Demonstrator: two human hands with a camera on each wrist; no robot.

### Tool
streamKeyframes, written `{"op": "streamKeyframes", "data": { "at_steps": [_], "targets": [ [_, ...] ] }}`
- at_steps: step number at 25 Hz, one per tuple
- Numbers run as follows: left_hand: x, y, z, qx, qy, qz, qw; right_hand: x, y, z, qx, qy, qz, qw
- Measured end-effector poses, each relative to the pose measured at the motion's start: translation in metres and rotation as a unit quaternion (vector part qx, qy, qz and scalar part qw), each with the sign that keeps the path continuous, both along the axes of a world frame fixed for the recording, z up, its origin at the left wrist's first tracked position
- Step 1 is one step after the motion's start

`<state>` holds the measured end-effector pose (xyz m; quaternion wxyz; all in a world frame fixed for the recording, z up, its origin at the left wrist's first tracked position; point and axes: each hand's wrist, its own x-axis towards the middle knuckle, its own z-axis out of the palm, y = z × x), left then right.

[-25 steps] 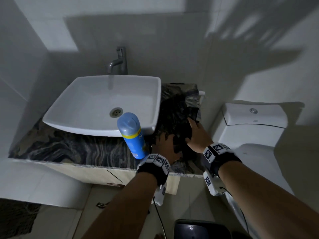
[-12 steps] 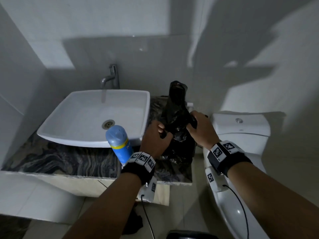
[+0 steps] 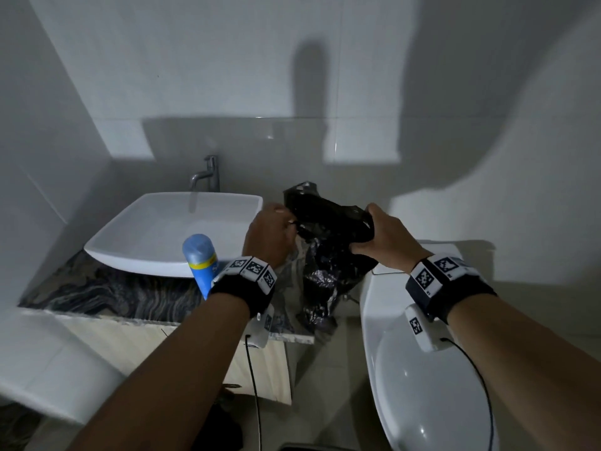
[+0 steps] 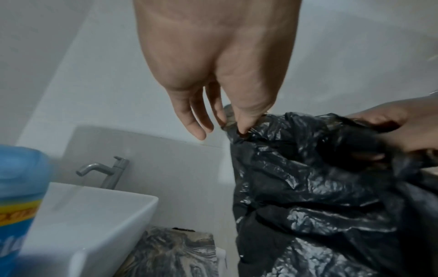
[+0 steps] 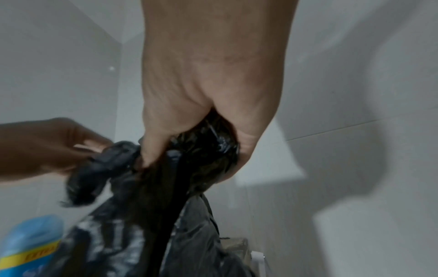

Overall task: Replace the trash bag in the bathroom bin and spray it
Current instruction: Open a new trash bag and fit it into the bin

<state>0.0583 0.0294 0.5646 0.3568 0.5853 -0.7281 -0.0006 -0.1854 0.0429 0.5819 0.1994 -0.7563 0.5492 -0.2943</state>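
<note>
A crumpled black trash bag (image 3: 328,252) hangs in the air between the sink and the toilet, held by both hands. My left hand (image 3: 271,229) pinches its left top edge between thumb and a finger; the wrist view shows that pinch on the trash bag (image 4: 308,178) by my left hand (image 4: 234,121). My right hand (image 3: 379,234) grips a bunched wad of the trash bag (image 5: 189,168), fingers of my right hand (image 5: 201,138) curled round it. A blue spray can (image 3: 201,260) with a yellow band stands on the counter left of my left wrist. The bin's dark rim (image 3: 309,446) barely shows at the bottom edge.
A white basin (image 3: 172,232) with a grey tap (image 3: 206,174) sits on the dark marbled counter (image 3: 107,288). The white toilet (image 3: 422,379), lid down, stands at the right. Tiled walls close in behind and to the left. Wrist camera cables hang below both forearms.
Both hands have lifted the bag off the counter and pulled apart, stretching its top edge sideways. My head has tilted up, so the basin sits lower in view.
</note>
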Motion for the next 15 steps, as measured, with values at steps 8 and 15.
{"op": "streamKeyframes", "data": {
  "at_steps": [8, 15],
  "targets": [
    [0.006, 0.02, 0.004, 0.214, 0.085, -0.086, 0.969, -0.032, 0.02, 0.021, 0.022, -0.13, -0.12, 0.984],
    [-0.015, 0.052, -0.003, 0.337, 0.005, -0.139, 0.931, -0.01, 0.029, 0.054, -0.077, -0.105, -0.096, 0.987]
  ]
}}
